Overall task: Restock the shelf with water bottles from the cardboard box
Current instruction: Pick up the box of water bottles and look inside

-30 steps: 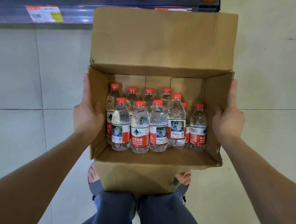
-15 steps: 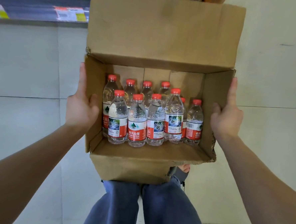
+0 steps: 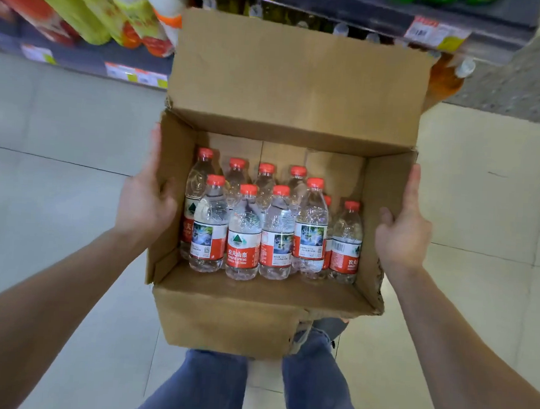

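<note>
Both hands are on the cardboard box (image 3: 223,321), which is held in the air over the tiled floor (image 3: 57,197) in front of the shelf (image 3: 369,11). The left hand (image 3: 145,203) clamps the left wall and the right hand (image 3: 403,231) clamps the right wall. Each thumb is hooked inside over the rim, with a finger stretched along the outside.

The water bottles (image 3: 244,234) are all standing upright in the box; I count ten red caps. The labels are red and white with a green mountain logo. One reads "农夫山泉" with "NONGFU SPRING" under it, and there's smaller print below that I can't make out. The far-right bottle shows a barcode (image 3: 338,247).

For room, the bottles are bunched toward the far wall and sit close to both side walls, so the only bare cardboard is a strip along the near wall. The far flap stands up and covers part of the shelf. The near flap hangs down in front of the person's jeans (image 3: 203,390). The right wall's near edge looks ragged.

On the shelf there are yellow-green drink bottles (image 3: 84,9) at upper left, plus some orange ones. The price tags (image 3: 437,32) are too blurry to read.
</note>
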Action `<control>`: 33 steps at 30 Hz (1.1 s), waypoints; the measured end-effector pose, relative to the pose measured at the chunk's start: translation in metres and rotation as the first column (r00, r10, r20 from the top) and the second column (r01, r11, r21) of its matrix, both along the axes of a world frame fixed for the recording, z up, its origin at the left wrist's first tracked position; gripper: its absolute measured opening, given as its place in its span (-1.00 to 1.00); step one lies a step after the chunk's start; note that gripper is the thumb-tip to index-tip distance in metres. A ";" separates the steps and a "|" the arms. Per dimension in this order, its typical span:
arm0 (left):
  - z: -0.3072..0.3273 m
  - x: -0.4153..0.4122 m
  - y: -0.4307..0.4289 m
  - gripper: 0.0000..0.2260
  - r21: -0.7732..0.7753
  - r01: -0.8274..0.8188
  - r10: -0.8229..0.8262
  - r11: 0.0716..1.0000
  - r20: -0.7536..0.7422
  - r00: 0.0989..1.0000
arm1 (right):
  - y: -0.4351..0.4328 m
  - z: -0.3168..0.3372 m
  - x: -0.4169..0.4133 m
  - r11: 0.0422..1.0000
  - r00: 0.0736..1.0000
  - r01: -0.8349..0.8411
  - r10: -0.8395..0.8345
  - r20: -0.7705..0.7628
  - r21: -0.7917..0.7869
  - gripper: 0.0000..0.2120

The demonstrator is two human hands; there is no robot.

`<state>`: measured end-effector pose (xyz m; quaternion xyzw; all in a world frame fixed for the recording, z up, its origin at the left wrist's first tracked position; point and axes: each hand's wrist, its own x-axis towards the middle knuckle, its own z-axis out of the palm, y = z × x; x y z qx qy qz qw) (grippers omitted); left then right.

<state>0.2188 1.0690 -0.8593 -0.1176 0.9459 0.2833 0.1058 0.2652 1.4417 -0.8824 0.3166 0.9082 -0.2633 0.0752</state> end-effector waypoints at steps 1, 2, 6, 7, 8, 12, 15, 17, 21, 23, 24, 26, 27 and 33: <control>0.011 0.000 -0.015 -0.17 -0.008 0.004 -0.004 1.000 -0.002 1.000 | -0.014 0.012 -0.003 1.000 1.000 -0.006 0.006 0.000 0.005 -0.17; 0.022 0.001 -0.032 -0.16 -0.017 0.005 -0.006 1.000 -0.003 1.000 | -0.030 0.024 -0.005 1.000 1.000 -0.015 0.015 0.000 0.011 -0.16; 0.055 -0.001 -0.108 -0.13 -0.021 -0.008 0.007 1.000 -0.028 1.000 | -0.104 0.062 -0.018 0.998 0.998 -0.056 0.057 -0.019 0.018 -0.15; 0.064 -0.002 -0.134 -0.13 -0.017 -0.016 0.016 1.000 -0.035 0.999 | -0.130 0.072 -0.020 0.997 0.997 -0.070 0.070 -0.030 0.025 -0.15; 0.072 -0.002 -0.162 -0.13 -0.009 -0.023 0.023 1.000 -0.043 0.999 | -0.157 0.081 -0.021 0.996 0.996 -0.080 0.081 -0.040 0.033 -0.15; 0.103 -0.006 -0.279 -0.14 -0.015 -0.022 0.021 1.000 -0.056 0.998 | -0.268 0.116 -0.025 0.995 0.993 -0.093 0.096 -0.072 0.045 -0.15; 0.128 -0.016 -0.366 -0.13 -0.016 0.000 -0.001 1.000 -0.053 0.999 | -0.353 0.140 -0.030 0.992 0.990 -0.096 0.104 -0.094 0.085 -0.14; 0.142 -0.024 -0.420 -0.13 -0.020 -0.002 0.001 1.000 -0.053 0.999 | -0.409 0.152 -0.035 0.992 0.989 -0.096 0.105 -0.106 0.084 -0.13; 0.167 -0.034 -0.519 -0.10 -0.040 -0.023 0.021 0.999 -0.054 0.998 | -0.509 0.172 -0.054 0.990 0.987 -0.124 0.130 -0.090 0.070 -0.15; 0.179 -0.039 -0.567 -0.10 -0.042 -0.058 0.056 0.997 -0.044 0.997 | -0.556 0.184 -0.069 0.986 0.985 -0.150 0.155 -0.076 0.068 -0.16; 0.184 -0.041 -0.590 -0.09 -0.043 -0.081 0.080 0.996 -0.038 0.996 | -0.580 0.190 -0.078 0.986 0.984 -0.159 0.162 -0.068 0.049 -0.16; 0.191 -0.047 -0.636 -0.08 -0.047 -0.121 0.119 0.992 -0.030 0.992 | -0.626 0.198 -0.098 0.984 0.983 -0.178 0.178 -0.053 -0.002 -0.15; 0.193 -0.050 -0.659 -0.09 -0.046 -0.135 0.134 0.990 -0.024 0.991 | -0.649 0.201 -0.107 0.982 0.981 -0.189 0.189 -0.046 -0.014 -0.15; 0.196 -0.083 -0.795 -0.10 -0.068 -0.217 0.215 0.974 -0.039 0.976 | -0.795 0.198 -0.157 0.976 0.978 -0.208 0.206 -0.034 -0.060 -0.14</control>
